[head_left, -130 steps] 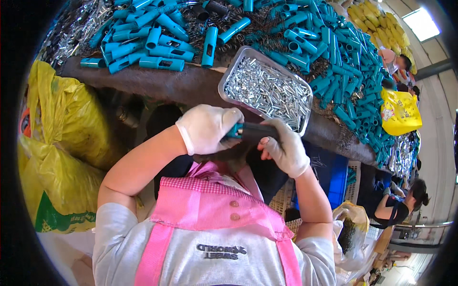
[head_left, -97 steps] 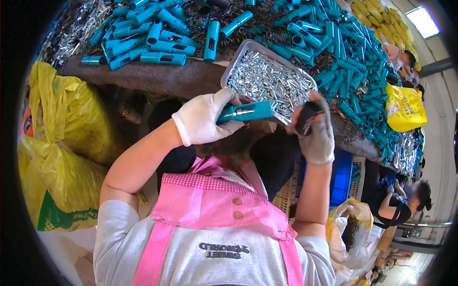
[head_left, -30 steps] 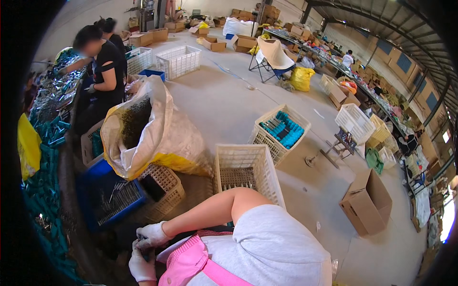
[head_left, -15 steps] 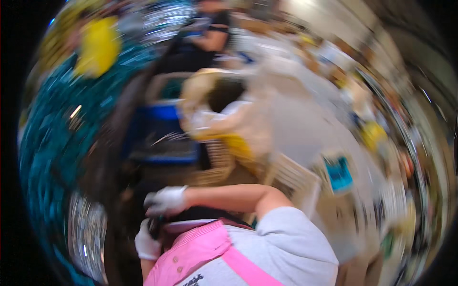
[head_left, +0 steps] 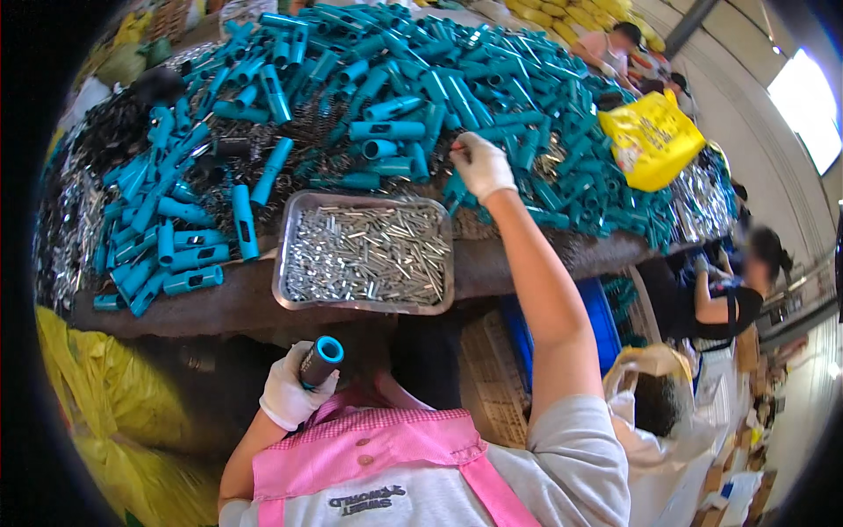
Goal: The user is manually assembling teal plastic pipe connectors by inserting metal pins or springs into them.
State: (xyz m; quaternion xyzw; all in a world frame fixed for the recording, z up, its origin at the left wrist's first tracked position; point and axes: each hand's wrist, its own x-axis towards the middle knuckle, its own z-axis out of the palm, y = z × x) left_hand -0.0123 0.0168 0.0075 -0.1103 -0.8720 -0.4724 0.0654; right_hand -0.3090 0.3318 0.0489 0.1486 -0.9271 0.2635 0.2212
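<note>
My left hand (head_left: 290,395), in a white glove, is closed round a dark tube (head_left: 313,367) with a teal ring at its upper end, held near my chest. My right hand (head_left: 483,167), also gloved, reaches far over the table with its fingers pinched. A speck of red shows at its fingertips, too small to name. Beneath and beside that hand lie dark coiled springs (head_left: 329,123) and a large heap of teal tubes (head_left: 386,130), many with slots cut in their sides. Between my hands, at the table's near edge, sits a clear plastic tray (head_left: 290,294) of short metal pins.
A yellow plastic bag (head_left: 650,140) rests on the heap at right, by shiny metal parts (head_left: 702,198). Below the table stand a blue crate (head_left: 597,325) and an open sack (head_left: 628,369). Yellow sacking (head_left: 114,395) lies at lower left. Co-workers (head_left: 742,290) sit at right and behind.
The view has swung left to face the heaped table. My hands were close together before my chest; now the right one is stretched out over the springs, while the left stays near me.
</note>
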